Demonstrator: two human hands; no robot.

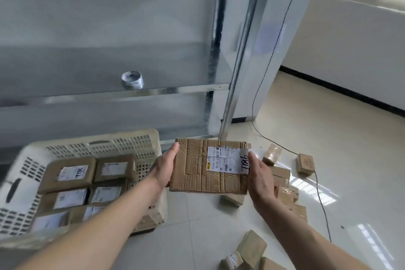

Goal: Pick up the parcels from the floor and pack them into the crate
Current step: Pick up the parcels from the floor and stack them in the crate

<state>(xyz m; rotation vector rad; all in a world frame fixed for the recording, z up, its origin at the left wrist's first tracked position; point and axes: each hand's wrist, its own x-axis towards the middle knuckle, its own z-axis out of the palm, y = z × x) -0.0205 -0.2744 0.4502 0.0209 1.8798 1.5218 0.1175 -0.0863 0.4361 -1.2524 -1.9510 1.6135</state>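
Note:
A flat brown cardboard parcel (197, 166) with a white shipping label is held in the air above the floor, just right of the crate. My left hand (165, 166) grips its left edge, thumb on top. My right hand (260, 175) grips its right edge over the label. The beige perforated plastic crate (131, 144) sits at the lower left and holds several labelled parcels (68, 173) packed side by side. More small brown parcels (304, 163) lie scattered on the floor at the right and bottom (252, 247).
A metal shelving rack (230, 85) rises right behind the crate, with a roll of tape (132, 79) on one shelf. A thin black cable (317, 184) runs across the glossy tiled floor at the right. A white wall with dark skirting stands at the far right.

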